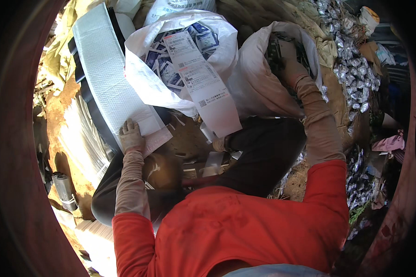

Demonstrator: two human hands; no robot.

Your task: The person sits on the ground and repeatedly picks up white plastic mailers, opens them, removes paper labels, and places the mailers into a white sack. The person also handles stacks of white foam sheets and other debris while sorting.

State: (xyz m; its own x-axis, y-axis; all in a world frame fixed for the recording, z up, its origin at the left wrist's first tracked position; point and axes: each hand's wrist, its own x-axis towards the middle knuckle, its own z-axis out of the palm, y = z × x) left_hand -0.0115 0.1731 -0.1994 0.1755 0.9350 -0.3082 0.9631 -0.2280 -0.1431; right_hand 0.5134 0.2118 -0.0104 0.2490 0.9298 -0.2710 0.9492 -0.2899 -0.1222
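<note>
My left hand (pixel 132 136), in a pale work glove, lies flat with its fingers stretched on the lower end of a long strip of white padded mailers (pixel 104 69). A pinkish flap (pixel 158 140) sticks out beside it. My right hand (pixel 292 73) reaches down into a white woven sack (pixel 252 78) at the right, which holds dark green flat packets. Its fingertips are hidden among these, next to a greyish flat piece (pixel 287 50). Between my hands, a second white sack (pixel 145 81) is filled with blue and white sachets (pixel 170 76). A strip of printed labels (pixel 203 85) drapes over its rim.
Silvery wrapped pieces (pixel 356 74) lie heaped along the right. White flat strips (pixel 85 138) are stacked at the left, near a dark roll (pixel 64 190). My bent legs (pixel 268 152) frame a low spot with a brown rounded object (pixel 162 170). Another white sack (pixel 178 7) stands behind.
</note>
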